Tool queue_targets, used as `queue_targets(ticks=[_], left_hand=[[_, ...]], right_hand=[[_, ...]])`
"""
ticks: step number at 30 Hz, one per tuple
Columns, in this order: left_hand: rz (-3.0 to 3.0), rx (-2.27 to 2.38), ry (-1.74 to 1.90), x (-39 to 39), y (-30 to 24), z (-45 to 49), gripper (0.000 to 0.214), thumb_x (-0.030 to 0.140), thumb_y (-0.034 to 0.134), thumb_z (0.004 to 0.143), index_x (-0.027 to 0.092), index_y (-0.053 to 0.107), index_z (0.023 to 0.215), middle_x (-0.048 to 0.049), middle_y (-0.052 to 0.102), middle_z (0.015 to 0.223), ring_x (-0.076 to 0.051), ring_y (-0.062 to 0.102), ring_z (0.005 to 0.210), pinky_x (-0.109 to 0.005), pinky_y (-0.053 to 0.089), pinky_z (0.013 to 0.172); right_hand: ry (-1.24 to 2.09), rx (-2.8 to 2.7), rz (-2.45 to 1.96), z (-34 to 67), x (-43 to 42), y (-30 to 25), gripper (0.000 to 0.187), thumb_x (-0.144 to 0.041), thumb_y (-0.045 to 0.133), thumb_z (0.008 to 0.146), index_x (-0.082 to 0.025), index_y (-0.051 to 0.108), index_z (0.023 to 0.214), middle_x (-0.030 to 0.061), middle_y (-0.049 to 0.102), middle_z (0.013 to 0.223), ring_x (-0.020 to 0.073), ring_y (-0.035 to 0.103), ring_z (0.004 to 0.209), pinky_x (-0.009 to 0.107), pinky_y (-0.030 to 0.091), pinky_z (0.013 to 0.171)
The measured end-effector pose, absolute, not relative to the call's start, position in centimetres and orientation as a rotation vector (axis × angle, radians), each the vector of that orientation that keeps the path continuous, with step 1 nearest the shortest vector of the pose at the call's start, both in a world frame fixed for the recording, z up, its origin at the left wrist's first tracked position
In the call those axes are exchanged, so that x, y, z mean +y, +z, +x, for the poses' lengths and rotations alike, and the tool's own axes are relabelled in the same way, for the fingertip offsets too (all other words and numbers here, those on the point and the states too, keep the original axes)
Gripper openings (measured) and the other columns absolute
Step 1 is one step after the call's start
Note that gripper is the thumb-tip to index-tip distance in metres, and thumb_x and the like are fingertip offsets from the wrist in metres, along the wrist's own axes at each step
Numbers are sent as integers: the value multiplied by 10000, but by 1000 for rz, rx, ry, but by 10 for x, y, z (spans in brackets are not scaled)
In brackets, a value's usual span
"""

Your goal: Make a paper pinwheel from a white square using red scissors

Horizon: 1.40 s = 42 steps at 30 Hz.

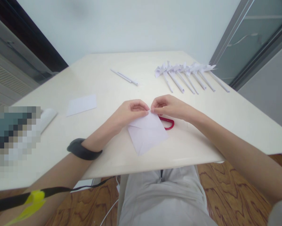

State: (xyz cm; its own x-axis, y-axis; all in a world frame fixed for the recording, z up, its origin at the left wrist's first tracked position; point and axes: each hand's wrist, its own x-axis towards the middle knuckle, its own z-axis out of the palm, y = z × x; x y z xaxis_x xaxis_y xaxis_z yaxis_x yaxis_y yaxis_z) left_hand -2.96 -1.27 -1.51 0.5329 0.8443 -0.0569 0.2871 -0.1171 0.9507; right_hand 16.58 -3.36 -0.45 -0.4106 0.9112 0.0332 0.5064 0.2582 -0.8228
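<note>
A white square of paper lies on the cream table, turned like a diamond with creases across it. My left hand pinches its top corner from the left. My right hand pinches the same corner from the right, fingertips nearly touching the left ones. Under the paper's right edge and my right hand shows a red loop handle, probably scissors. A dark band sits on my left wrist.
Several folded white paper pinwheels on rolled paper sticks lie in a row at the far right. Two rolled paper sticks lie at the far middle. A flat white sheet rests to the left, beside a blurred-out area.
</note>
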Motion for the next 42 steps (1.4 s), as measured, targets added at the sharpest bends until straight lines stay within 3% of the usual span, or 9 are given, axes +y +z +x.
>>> queue_targets(ticks=[14,23,42], left_hand=[[1717,967,611,-14,-15,-28,176,321,626,741,162,586,804,-21,628,779,-128,568,699,-210,390,576],[1798,922,511,-15,-16,-27,140,302,611,739,167,594,773,-4,623,735,-131,582,703,-233,424,632],[1762,901,598,-12,-19,-29,103,276,574,755,174,584,746,2,599,727,-123,566,698,-219,425,635]], right_hand=[[1038,-2031,-1252,163,-34,-6,183,-296,520,766,-137,609,779,41,631,775,126,555,695,229,393,590],[1003,-2058,-1283,161,-36,-7,108,-238,503,739,-156,573,745,-3,566,693,81,458,556,218,316,497],[961,-2094,-1277,164,-31,-11,127,-255,499,759,-164,574,808,29,614,803,129,539,695,225,356,556]])
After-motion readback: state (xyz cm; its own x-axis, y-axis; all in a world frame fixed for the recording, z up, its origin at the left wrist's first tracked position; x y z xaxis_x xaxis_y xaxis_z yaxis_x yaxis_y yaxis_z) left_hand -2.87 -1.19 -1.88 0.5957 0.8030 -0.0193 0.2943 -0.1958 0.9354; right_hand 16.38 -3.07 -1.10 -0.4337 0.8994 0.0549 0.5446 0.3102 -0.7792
